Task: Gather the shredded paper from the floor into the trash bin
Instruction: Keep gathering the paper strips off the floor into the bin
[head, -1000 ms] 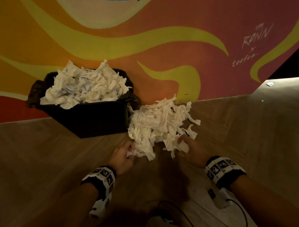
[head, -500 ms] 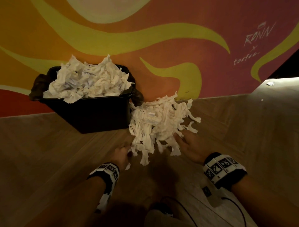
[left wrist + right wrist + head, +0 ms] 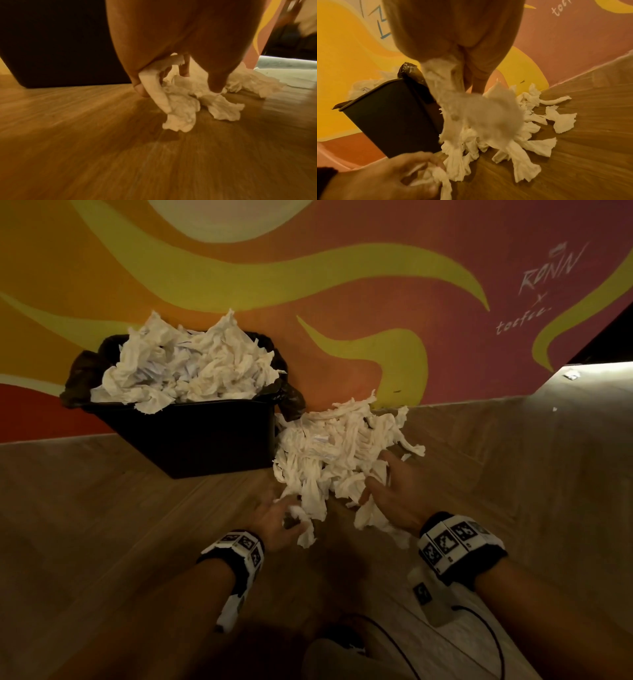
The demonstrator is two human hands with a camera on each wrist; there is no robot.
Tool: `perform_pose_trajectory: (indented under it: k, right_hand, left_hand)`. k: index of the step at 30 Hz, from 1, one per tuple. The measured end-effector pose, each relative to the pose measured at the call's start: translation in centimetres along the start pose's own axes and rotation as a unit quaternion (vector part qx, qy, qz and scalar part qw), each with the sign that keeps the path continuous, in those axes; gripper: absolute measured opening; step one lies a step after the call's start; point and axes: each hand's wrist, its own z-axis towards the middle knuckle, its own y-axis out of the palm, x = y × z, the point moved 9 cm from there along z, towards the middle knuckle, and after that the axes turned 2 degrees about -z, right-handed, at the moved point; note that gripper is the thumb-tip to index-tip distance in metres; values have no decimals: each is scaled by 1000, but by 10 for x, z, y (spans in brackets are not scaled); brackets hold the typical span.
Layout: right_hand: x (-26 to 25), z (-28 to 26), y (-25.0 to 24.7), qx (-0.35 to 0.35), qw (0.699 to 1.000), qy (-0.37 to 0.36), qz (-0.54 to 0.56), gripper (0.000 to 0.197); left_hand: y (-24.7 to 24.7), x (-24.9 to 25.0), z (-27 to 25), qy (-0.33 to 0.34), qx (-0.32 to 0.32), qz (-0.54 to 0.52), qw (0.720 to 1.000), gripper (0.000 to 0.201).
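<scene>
Left hand (image 3: pixel 274 517) and right hand (image 3: pixel 397 491) grip shredded paper (image 3: pixel 339 453) beside trash bin (image 3: pixel 191 436)

Crinkled white paper shreds (image 3: pixel 337 453) — matt black plastic bin (image 3: pixel 202 436), glossy liner, smooth wood-grain floor (image 3: pixel 102 525).

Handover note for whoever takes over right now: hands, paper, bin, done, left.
Left hand: pinches strips at the near edge of the shredded paper pile.
Right hand: fingers dug into the pile's right side, strips caught between them.
Pile: on the floor, against the right side of the trash bin.
Done: bin heaped above its rim.
Left: lift this pile in; stray scraps lie far right.
</scene>
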Motion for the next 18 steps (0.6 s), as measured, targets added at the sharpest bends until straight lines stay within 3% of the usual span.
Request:
perform_pose_trajectory:
  k: [3, 5, 8, 11, 14, 18]
  right_hand:
    - [-2, -2, 4, -13, 999, 5, 47, 21]
    - [-1, 0, 7, -27, 999, -16, 13, 28]
    - [5, 0, 35, -127, 991, 1, -49, 4]
    - [23, 1, 69, -178, 976, 73, -107, 43]
    - [40, 7, 97, -165, 965, 142, -150, 60]
    - [50, 16, 117, -122, 952, 191, -205, 73]
  left_hand:
    - [7, 0, 0, 1, 11, -32, 999, 35]
    - [4, -1, -4, -8, 45, -65, 997, 33]
    - [-4, -11, -15, -50, 81, -183, 978, 38]
    - [-21, -20, -25, -67, 116, -186, 973, 30]
    - [-30, -23, -24, -74, 96, -201, 972, 13]
    - [-44, -26, -18, -68, 71, -182, 978, 28]
